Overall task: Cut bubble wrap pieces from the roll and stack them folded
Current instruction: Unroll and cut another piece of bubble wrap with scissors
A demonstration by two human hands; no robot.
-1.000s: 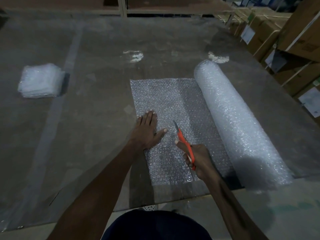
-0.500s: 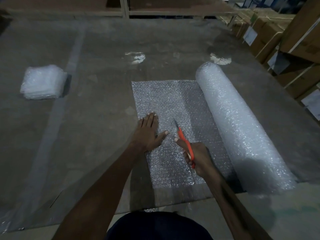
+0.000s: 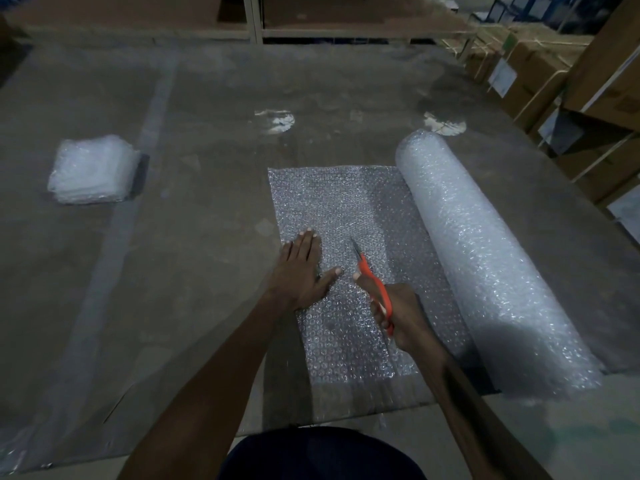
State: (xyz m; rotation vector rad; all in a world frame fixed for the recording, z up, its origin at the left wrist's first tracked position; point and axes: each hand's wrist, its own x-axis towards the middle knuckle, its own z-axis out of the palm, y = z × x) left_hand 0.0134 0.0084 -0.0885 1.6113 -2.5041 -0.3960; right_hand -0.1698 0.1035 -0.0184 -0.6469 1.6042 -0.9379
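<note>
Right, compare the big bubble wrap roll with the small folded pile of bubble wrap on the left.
The big white bubble wrap roll is a long cylinder; the small folded bubble wrap pile is a flat, squarish stack. The roll is far larger than the pile. The roll has a sheet unrolled from it, which the right hand is cutting with orange scissors; the pile sits alone, untouched. Both are clear bubble wrap lying on the same grey surface.

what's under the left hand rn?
The left hand lies flat on the unrolled bubble wrap sheet, which lies on the table. The wrap directly beneath the palm is covered.
</note>
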